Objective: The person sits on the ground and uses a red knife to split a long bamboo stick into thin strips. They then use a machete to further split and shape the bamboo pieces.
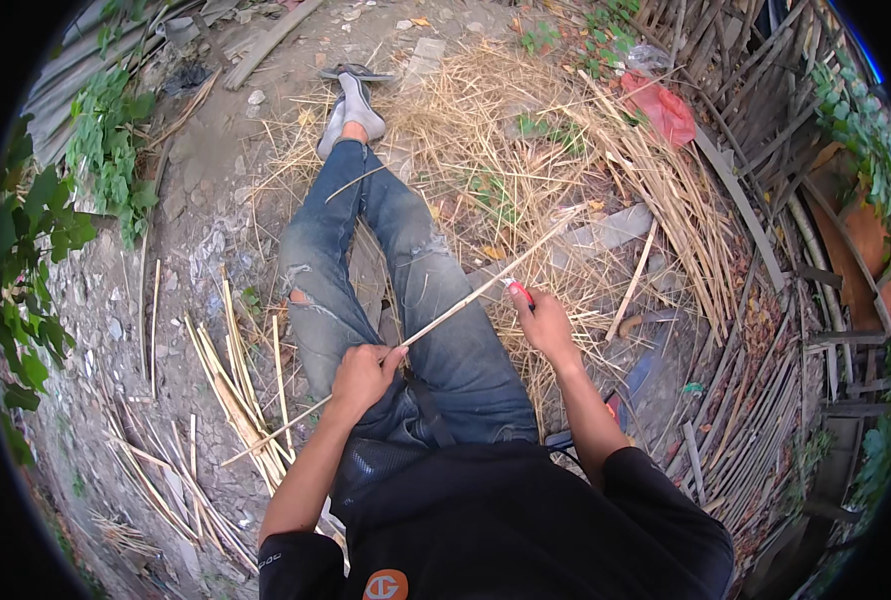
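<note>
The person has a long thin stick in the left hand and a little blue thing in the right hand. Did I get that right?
Not quite: the little thing in the right hand is red, not blue, as the head view shows. The left hand does hold the long thin stick.

Orange logo, white lettering on shirt

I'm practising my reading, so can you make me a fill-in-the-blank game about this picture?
The left hand grips the long stick over jeans coloured ____.
The handle in the right hand is coloured ____.
The shirt's main colour is ____.
The red bag lies to the ____ of the feet.

Missing words: blue; red; black; right.
</note>
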The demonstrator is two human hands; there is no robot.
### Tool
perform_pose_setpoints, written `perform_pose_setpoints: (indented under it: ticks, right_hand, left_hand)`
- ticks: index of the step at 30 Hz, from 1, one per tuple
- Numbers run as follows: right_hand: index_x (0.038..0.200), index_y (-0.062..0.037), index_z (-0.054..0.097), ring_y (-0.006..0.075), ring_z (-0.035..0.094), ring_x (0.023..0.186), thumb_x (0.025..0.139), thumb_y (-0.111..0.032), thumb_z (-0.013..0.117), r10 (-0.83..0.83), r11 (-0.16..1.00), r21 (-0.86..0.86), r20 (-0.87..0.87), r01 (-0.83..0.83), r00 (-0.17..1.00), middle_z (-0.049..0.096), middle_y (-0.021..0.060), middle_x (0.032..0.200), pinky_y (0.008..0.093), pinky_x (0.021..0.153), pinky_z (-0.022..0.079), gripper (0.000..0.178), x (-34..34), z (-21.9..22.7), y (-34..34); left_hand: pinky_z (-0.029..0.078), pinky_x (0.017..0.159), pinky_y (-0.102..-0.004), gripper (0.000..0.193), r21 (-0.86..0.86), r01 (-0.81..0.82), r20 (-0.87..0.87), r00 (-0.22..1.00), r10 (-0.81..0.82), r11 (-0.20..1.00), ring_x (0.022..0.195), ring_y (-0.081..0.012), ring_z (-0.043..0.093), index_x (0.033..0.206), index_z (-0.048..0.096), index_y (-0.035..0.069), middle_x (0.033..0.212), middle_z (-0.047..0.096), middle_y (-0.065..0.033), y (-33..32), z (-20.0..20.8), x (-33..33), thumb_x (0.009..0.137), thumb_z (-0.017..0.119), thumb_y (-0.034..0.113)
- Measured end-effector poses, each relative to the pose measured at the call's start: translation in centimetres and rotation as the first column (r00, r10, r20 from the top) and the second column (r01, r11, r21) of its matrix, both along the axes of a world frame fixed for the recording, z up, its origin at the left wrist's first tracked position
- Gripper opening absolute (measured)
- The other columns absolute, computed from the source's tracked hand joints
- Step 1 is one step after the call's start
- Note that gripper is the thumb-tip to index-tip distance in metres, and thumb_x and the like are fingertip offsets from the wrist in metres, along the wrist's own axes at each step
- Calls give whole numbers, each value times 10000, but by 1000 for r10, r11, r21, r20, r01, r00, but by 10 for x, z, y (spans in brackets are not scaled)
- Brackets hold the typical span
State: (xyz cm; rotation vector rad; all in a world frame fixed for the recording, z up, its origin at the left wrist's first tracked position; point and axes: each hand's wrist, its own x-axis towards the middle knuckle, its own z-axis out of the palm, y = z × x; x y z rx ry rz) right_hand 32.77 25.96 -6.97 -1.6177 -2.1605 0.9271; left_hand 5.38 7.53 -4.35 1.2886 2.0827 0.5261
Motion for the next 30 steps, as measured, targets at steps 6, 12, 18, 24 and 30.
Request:
perform_pose_setpoints:
  ticks: [6,12,18,24,30]
  right_hand:
    - [948,46,723,520,657,794,1051,-491,509,-100,994,-45,1,100,995,658,333,790,563,757,496,587,-16,-28,1]
    - [1021,44,744,509,680,929,1055,-519,487,-17,983,-183,-31,11,999,678,360,894,516,855,520,621,-46,-14,-24]
    - [960,74,741,372,715,774,1044,-558,527,5,949,-306,-208,-70,978,705,267,778,428,768,541,673,-45,-36,-24]
    - [648,0,602,190,522,501,1035,-584,541,-102,815,-571,-307,-98,946,478,53,501,402,542,429,703,-26,-25,10]
    - [734,58,662,377,631,605,1026,-612,501,-205,978,44,-30,206,978,591,227,581,490,671,497,748,7,-49,63]
  left_hand:
    - [523,689,-512,407,-35,14,-26,1000,-15,999,779,-481,662,932,782,33,754,668,-260,2,-1,0,991,664,418]
    - [520,706,-540,426,-68,-10,-62,998,5,998,812,-505,656,896,770,33,770,676,-258,7,10,9,993,655,431]
    - [513,694,-531,457,-57,-37,-51,998,34,998,784,-496,653,856,750,12,744,659,-262,6,5,11,991,658,439]
    - [546,752,-550,460,-119,-49,8,999,51,992,835,-490,685,891,781,50,815,712,-250,4,5,11,994,637,474]
    - [549,757,-549,465,-84,-41,-1,999,41,996,845,-487,691,906,787,56,815,711,-256,3,3,11,992,636,487]
